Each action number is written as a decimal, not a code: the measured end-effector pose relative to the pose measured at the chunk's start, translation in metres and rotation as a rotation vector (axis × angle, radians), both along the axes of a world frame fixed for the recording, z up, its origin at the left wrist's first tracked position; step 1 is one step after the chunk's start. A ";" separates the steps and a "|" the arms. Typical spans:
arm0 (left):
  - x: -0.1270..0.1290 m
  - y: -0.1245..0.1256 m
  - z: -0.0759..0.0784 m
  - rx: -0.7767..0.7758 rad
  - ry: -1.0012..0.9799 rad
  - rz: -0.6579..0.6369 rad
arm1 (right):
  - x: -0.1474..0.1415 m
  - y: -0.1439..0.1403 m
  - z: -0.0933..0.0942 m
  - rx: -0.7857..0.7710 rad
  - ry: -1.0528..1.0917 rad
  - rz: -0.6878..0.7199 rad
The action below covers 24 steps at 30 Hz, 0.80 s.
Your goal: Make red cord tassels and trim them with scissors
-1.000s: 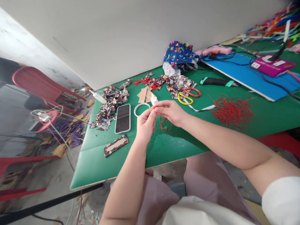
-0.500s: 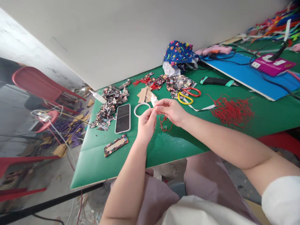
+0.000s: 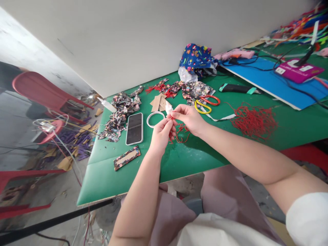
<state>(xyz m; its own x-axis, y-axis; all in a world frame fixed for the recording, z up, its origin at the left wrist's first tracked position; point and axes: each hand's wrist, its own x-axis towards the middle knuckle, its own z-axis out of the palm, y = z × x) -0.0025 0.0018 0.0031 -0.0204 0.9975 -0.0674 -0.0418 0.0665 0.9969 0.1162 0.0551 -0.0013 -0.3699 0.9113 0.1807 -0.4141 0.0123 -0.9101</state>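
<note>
Above the green table (image 3: 102, 177), the left hand (image 3: 161, 134) and right hand (image 3: 190, 118) pinched red string (image 3: 173, 118) between closed fingertips, near a white bottle (image 3: 168, 108), where slack grip or snagging on loose loops (image 3: 182, 132) rightward could have tangled it.

glossy tabletop (image 3: 102, 181), matt red thread (image 3: 182, 128)

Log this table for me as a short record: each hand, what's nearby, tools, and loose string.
Left hand: fingertips pinched on red string
Right hand: pinching at the string too, close to the left
Nearby: white ring, phone
Tools: scissors, black-and-teal cutter
Loose string: tangled red pile, right side
Surface: green table
</note>
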 end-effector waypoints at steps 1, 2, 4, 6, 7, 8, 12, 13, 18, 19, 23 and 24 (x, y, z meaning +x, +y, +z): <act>-0.001 0.001 -0.001 -0.009 -0.017 -0.004 | 0.000 0.000 0.000 0.004 -0.009 -0.006; -0.001 0.001 -0.001 -0.009 -0.030 -0.008 | 0.001 0.001 0.000 0.008 -0.019 -0.010; -0.003 0.002 -0.003 0.001 -0.047 -0.016 | 0.002 0.002 0.000 0.014 -0.039 -0.021; -0.003 0.003 -0.004 0.006 -0.048 -0.022 | 0.003 0.004 0.000 0.023 -0.050 -0.052; -0.004 0.003 -0.004 0.001 -0.052 -0.024 | 0.003 0.005 0.000 0.030 -0.052 -0.074; -0.003 0.003 -0.003 -0.009 -0.061 -0.028 | 0.004 0.007 -0.001 0.039 -0.052 -0.097; -0.001 0.001 0.000 -0.066 -0.102 -0.055 | 0.008 0.015 -0.002 0.041 -0.036 -0.159; -0.001 0.001 0.001 -0.076 -0.104 -0.057 | 0.008 0.017 -0.002 0.032 -0.028 -0.167; -0.002 0.000 0.002 -0.122 -0.087 -0.072 | 0.013 0.026 -0.003 0.020 0.022 -0.188; -0.003 0.000 0.002 -0.132 -0.082 -0.079 | 0.014 0.027 -0.003 0.023 0.031 -0.195; -0.004 -0.002 0.007 -0.168 -0.028 -0.108 | 0.018 0.031 -0.002 0.015 0.053 -0.232; -0.005 -0.002 0.009 -0.183 -0.002 -0.122 | 0.019 0.031 -0.002 0.006 0.059 -0.244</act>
<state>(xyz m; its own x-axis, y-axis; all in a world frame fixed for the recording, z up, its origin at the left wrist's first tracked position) -0.0073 -0.0003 0.0120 0.1000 0.9638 -0.2471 -0.0239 0.2506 0.9678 0.1350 0.0866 -0.0028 -0.1279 0.9711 0.2013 -0.4502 0.1240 -0.8843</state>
